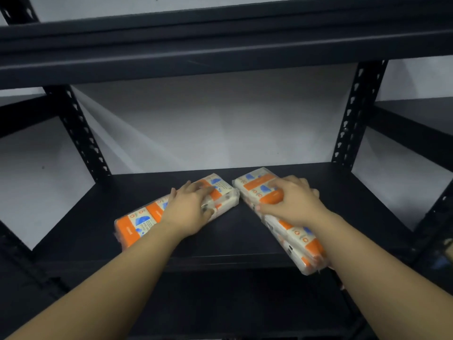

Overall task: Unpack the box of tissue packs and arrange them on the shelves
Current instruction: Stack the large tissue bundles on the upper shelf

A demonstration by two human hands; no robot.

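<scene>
Two long tissue packs in orange, white and blue wrap lie on the black shelf (245,231), angled so their far ends nearly meet. My left hand (191,207) grips the left tissue pack (137,223) near its far end, fingers over the top and thumb at its side. My right hand (291,201) grips the right tissue pack (301,244) around its far half, fingers curled over the far side. The near end of the right pack juts past the shelf's front edge. The box is not in view.
A black shelf board (220,50) hangs close overhead. Perforated black uprights stand at the back left (81,133) and back right (353,114). A white wall lies behind. Another dark shelf unit (416,128) adjoins on the right.
</scene>
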